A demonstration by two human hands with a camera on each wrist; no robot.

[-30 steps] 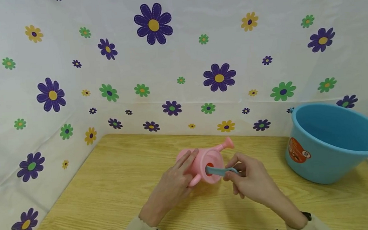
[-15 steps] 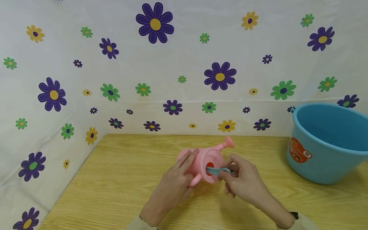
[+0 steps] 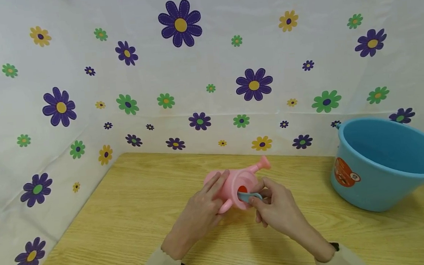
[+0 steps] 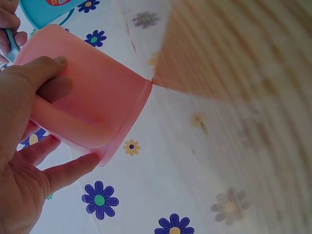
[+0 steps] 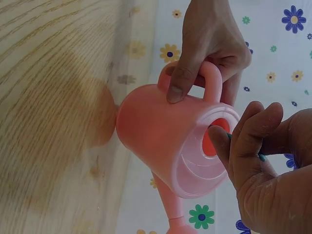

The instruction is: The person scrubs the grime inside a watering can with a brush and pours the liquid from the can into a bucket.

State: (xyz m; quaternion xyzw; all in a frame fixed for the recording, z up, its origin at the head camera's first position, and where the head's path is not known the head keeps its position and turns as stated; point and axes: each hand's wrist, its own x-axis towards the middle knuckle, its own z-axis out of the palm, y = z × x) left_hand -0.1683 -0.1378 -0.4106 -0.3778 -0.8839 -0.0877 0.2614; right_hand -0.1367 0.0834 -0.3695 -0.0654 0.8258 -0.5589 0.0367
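Note:
A pink watering can (image 3: pixel 228 188) lies tilted on its side, its top opening facing right and its spout pointing to the back right. My left hand (image 3: pixel 198 214) grips it around the body and handle (image 5: pixel 213 83), thumb pressed on the pink wall in the left wrist view. With thumb and fingers my right hand (image 3: pixel 280 209) pinches the looped end of a light blue plastic tool (image 3: pixel 246 196). The tool's other end sits inside the can's opening, hidden from sight. Through that opening the inside looks red-orange.
A large blue bucket (image 3: pixel 369 196) with a red label stands at the right of the wooden table (image 3: pixel 130 218). White flowered cloth (image 3: pixel 142 72) borders the table at the back and left.
My right hand has moved a little left, toward the can, and less of the blue tool shows outside the opening. My left hand and the can have stayed in place.

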